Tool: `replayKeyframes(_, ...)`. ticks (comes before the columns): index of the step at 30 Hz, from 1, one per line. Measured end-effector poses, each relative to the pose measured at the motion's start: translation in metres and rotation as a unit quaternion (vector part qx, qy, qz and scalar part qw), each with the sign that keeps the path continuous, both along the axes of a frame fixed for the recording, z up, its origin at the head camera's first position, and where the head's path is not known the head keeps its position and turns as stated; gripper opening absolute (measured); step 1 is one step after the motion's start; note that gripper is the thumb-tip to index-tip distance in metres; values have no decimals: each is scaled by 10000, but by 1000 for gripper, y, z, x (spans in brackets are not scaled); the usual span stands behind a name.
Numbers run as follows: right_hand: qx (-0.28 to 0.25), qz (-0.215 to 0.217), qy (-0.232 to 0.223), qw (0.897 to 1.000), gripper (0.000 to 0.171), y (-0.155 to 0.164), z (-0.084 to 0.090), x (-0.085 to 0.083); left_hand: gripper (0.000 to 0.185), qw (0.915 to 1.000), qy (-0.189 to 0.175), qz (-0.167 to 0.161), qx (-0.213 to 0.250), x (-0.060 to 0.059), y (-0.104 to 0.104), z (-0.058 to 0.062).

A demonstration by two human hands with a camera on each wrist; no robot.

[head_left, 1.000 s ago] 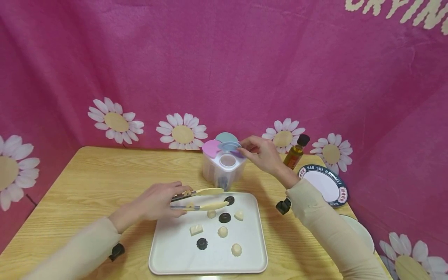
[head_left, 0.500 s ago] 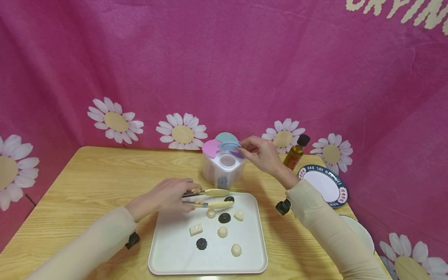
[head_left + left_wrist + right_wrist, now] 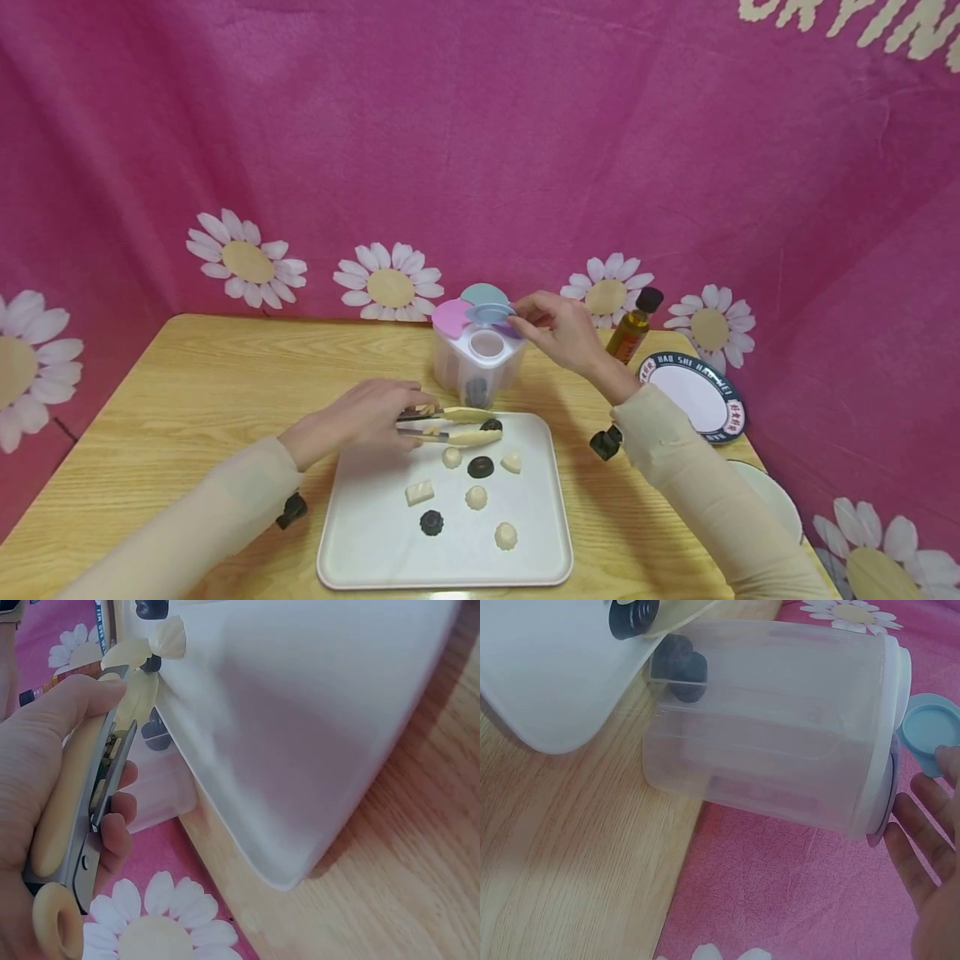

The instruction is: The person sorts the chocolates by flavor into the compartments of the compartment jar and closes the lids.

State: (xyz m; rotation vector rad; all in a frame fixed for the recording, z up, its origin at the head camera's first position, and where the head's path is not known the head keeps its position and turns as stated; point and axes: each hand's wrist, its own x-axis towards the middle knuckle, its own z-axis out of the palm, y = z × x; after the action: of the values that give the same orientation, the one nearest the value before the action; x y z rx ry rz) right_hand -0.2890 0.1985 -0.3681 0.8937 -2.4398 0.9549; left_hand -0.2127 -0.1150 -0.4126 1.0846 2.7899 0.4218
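Observation:
My left hand [image 3: 367, 419] grips a pair of tongs [image 3: 468, 437] with pale yellow tips. The tips stand apart on either side of a dark round chocolate [image 3: 492, 425] at the tray's far edge; whether they touch it, I cannot tell. Behind the tray stands a clear plastic container [image 3: 780, 697] with coloured flip lids. My right hand [image 3: 566, 333] pinches the raised blue lid [image 3: 491, 313], leaving a round opening below it uncovered. Dark pieces [image 3: 688, 675] lie at the container's bottom. More white and dark chocolates [image 3: 481, 467] are spread over the white tray [image 3: 367, 550].
Right of the container stands an oil bottle [image 3: 632, 329] with a black cap. A dark-rimmed oval plate [image 3: 686, 400] and a pale round dish [image 3: 772, 500] lie near the table's right edge. A pink flowered cloth [image 3: 480, 150] hangs behind the wooden table [image 3: 225, 375].
My left hand has moved right with the tongs, and their tips have come around the dark chocolate. The right hand stays at the blue lid.

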Motion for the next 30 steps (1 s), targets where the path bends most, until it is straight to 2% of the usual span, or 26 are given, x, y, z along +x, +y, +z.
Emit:
replayKeyframes(6, -13, 4, 15, 10000, 16, 0, -1, -1, 47, 9998, 96, 64, 164, 8, -10, 0)
replayKeyframes(10, -3, -24, 8, 10000, 16, -1, -1, -2, 48, 9993, 267, 92, 252, 18, -21, 6)
replayKeyframes(13, 21, -38, -4, 10000, 16, -1, -1, -2, 49, 9990, 242, 188, 314, 23, -28, 14)
replayKeyframes(18, 72, -18, 20, 10000, 16, 0, 0, -2, 48, 9982, 219, 327, 442, 28, -40, 34)
replayKeyframes(25, 29, 7, -6, 10000, 15, 1, 0, -2, 50, 9945, 728, 269, 705, 28, -52, 63)
replayKeyframes(30, 9, 3, -6, 10000, 15, 1, -1, -2, 52, 9923, 840, 320, 857, 24, -54, 82)
